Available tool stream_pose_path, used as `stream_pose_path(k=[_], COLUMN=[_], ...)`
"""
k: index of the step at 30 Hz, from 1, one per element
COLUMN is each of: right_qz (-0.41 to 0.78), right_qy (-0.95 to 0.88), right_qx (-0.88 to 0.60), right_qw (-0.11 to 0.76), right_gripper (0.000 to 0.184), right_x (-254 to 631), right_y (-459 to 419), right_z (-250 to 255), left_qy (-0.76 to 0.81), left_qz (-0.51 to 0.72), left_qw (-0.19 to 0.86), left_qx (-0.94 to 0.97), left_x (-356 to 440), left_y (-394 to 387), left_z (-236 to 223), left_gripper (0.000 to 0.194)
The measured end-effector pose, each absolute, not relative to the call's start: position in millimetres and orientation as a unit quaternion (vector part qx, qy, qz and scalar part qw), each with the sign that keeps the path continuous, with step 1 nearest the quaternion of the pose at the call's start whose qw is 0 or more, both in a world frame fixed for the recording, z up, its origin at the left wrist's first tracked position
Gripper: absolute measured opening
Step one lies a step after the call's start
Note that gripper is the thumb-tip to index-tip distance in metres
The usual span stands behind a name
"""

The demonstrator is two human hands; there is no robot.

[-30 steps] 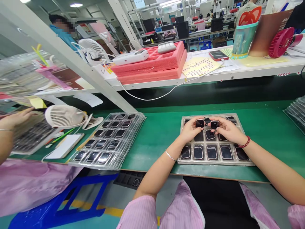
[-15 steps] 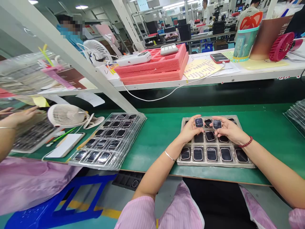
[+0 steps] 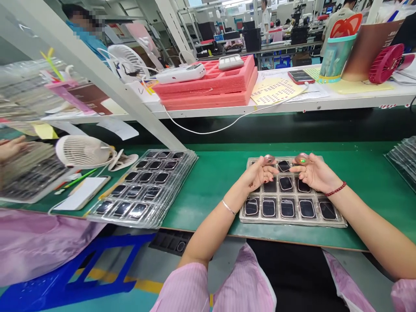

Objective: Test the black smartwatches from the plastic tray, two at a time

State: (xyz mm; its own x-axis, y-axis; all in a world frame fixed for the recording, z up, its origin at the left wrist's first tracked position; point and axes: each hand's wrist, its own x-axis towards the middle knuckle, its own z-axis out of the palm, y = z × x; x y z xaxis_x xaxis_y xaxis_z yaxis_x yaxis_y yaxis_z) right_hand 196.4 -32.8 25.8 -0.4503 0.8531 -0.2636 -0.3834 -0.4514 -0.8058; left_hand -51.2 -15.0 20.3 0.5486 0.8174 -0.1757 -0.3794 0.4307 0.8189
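Both hands are raised over a clear plastic tray (image 3: 292, 222) of square, dark-faced smartwatch bodies (image 3: 287, 209) seated in separate pockets. My left hand (image 3: 259, 174) pinches one watch body (image 3: 268, 159) between thumb and fingers, over the tray's back left part. A second watch body (image 3: 302, 159), with a small green light glowing on it, is gripped by my right hand (image 3: 316, 174). The two held bodies are tilted nearly edge-on, with a gap between them. My fingers partly cover the pockets in the tray's back row.
Left on the green bench (image 3: 211, 190) stands a stack of filled trays (image 3: 143, 186), near a white fan (image 3: 84, 151) and a white pad (image 3: 82, 193). A co-worker's hand (image 3: 11, 148) shows at far left. More trays (image 3: 404, 160) lie at right. Above runs a shelf (image 3: 276, 106) with pink foam (image 3: 208, 91).
Both watch bodies have been turned from dark faces showing to nearly edge-on, and a green light now shows on the right one. The co-worker's hand at far left has drawn back leftward.
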Motion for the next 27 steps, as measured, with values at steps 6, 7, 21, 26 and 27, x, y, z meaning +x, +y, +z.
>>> stream_pose_path(k=[6,7,21,26,27], right_qz=[0.691,0.667,0.522,0.515,0.513], right_qy=[-0.456,-0.477,-0.618,-0.626,-0.628], right_qx=[-0.378,-0.387,-0.434,-0.426,-0.427], right_qw=[0.414,0.423,0.397,0.402,0.399], right_gripper=[0.046,0.047,0.031,0.033,0.032], right_x=[184.2,182.0,172.0,171.7,171.8], right_y=[-42.7,-43.7,-51.0,-51.5,-51.4], right_z=[26.2,26.0,25.2,24.7,24.1], left_qy=[0.31,0.313,0.357,0.349,0.349], left_qz=[0.369,0.367,0.379,0.381,0.382], left_qw=[0.705,0.694,0.615,0.618,0.616], left_qx=[0.52,0.535,0.592,0.593,0.594], left_x=[-41.7,-40.6,-38.0,-37.7,-37.8], left_y=[-25.5,-26.3,-27.8,-27.6,-27.7], left_z=[15.9,15.2,11.5,10.2,10.4], left_gripper=[0.068,0.067,0.046,0.057,0.057])
